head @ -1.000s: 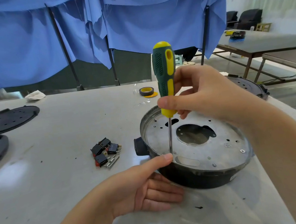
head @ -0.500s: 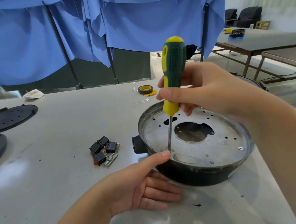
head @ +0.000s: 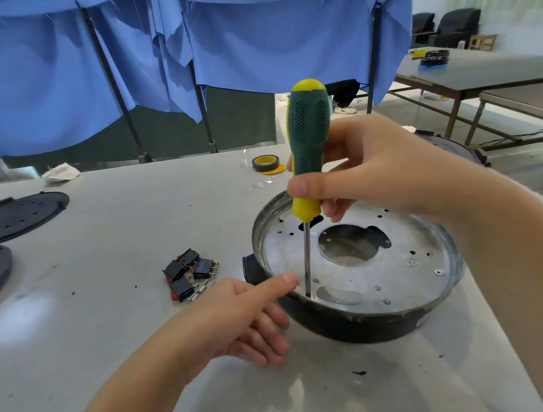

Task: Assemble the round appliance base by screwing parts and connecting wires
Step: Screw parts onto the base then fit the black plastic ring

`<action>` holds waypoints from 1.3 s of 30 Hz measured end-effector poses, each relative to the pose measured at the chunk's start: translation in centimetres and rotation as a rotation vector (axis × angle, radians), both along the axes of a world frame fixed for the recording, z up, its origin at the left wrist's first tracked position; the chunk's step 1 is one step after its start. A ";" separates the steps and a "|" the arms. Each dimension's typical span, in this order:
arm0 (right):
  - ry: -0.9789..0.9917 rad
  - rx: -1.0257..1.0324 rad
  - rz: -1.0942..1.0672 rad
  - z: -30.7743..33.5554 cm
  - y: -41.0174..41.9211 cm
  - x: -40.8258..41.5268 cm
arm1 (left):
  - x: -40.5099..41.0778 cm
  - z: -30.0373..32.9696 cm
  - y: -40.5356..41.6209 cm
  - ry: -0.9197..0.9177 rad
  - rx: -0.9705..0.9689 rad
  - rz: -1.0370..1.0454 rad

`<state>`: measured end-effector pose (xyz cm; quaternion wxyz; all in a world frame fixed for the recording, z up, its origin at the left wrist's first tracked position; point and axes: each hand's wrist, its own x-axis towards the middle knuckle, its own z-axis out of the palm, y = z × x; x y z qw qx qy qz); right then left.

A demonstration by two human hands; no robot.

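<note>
The round appliance base (head: 413, 294), black with a perforated silver metal plate on top, sits on the grey table. My right hand (head: 372, 171) grips a green and yellow screwdriver (head: 309, 138) standing nearly upright, its tip down on the plate near the base's left rim. My left hand (head: 243, 316) rests against the base's left side, thumb laid on the rim beside the screwdriver shaft, fingers loosely extended along the black wall.
Three black rocker switches (head: 189, 273) and small metal parts lie left of the base. Two black round covers (head: 12, 217) sit at the table's far left. A tape roll (head: 265, 163) lies behind the base. Another round base (head: 452, 147) stands at the right edge.
The screwdriver handle has swung from a rightward lean back to nearly upright, turning in my right hand's grip. My left hand stays on the rim.
</note>
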<state>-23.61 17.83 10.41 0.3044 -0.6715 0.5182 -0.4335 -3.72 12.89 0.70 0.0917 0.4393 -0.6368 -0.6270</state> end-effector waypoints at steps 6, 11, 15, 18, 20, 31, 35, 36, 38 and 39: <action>0.193 -0.220 -0.184 -0.5 -0.2 1.0 | 0.4 2.5 0.0 0.149 -0.498 0.154; 0.232 -0.245 -0.277 -0.8 -0.4 0.9 | -0.6 5.1 0.8 0.125 -0.694 0.019; 0.227 -0.213 -0.248 -0.5 -0.2 0.5 | -2.2 7.1 -0.1 0.047 -0.686 -0.162; 0.239 -0.177 -0.206 -0.1 0.0 0.2 | -2.7 8.1 -1.0 -0.002 -0.701 -0.252; 0.245 -0.161 -0.193 0.0 0.1 0.1 | -3.0 8.4 -1.3 -0.024 -0.708 -0.267; 0.297 -0.281 -0.383 -1.5 -0.9 1.7 | -3.3 8.4 -2.0 0.172 -0.849 -0.150; 0.173 -0.165 -0.220 -1.0 -0.6 1.0 | -3.3 8.3 -2.1 0.224 -0.722 -0.223; 0.092 -0.135 -0.140 -0.7 -0.5 0.7 | -3.2 8.3 -2.1 0.244 -0.659 -0.256; -0.119 -0.093 0.026 -0.1 0.0 -0.2 | -3.1 8.2 -2.2 0.266 -0.559 -0.305; -0.217 -0.073 0.096 0.2 0.2 -0.5 | -3.1 8.2 -2.2 0.272 -0.527 -0.325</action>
